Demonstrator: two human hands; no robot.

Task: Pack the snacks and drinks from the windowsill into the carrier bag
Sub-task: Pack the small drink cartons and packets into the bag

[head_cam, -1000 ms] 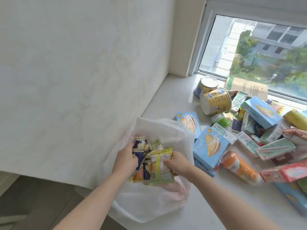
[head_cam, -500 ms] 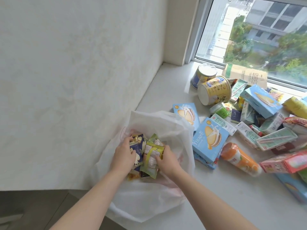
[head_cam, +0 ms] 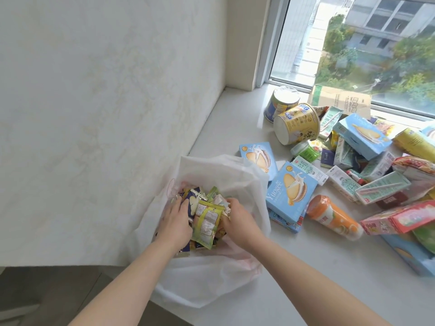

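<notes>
In the head view, the left hand (head_cam: 175,222) and the right hand (head_cam: 237,220) each curled round the small foil snack packets (head_cam: 207,220), clasping the bundle from either side inside the mouth of the limp white plastic carrier bag (head_cam: 211,285). The bag seemed to overhang the near edge of the pale windowsill (head_cam: 235,118), so added weight might drag it off. A light-blue biscuit box (head_cam: 288,191) lay against the bag's right side, with an orange plastic bottle (head_cam: 332,217) just beyond, crowding the next reach.
</notes>
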